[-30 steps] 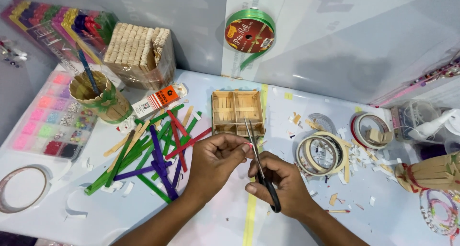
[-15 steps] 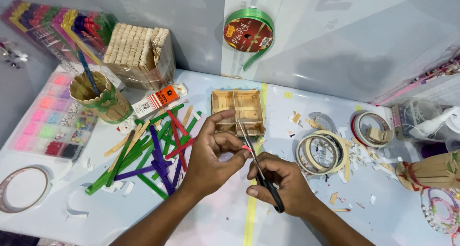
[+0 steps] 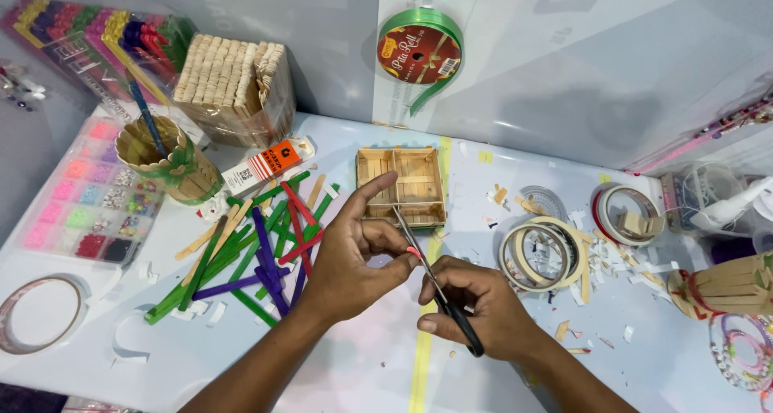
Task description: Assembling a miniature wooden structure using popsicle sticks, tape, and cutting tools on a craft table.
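My right hand (image 3: 483, 310) grips black-handled scissors (image 3: 435, 288), blades pointing up and left toward a small wooden box of craft sticks (image 3: 403, 186). My left hand (image 3: 354, 260) pinches a tiny red piece (image 3: 413, 253) right at the scissor blades, index finger stretched toward the box. Just left of my left hand lies a loose heap of coloured craft sticks (image 3: 258, 244), green, purple and red.
A stick-built cup (image 3: 165, 163) with a blue pen, a glue tube (image 3: 266, 162), a bead organiser (image 3: 80, 196) and a bundle of plain sticks (image 3: 237, 83) sit left. Tape rolls (image 3: 547, 252) and scraps lie right. A green ribbon spool (image 3: 420, 52) hangs on the wall.
Both hands have shifted slightly toward me and left. The scissor blades have closed in on the small red piece that my left fingers pinch.
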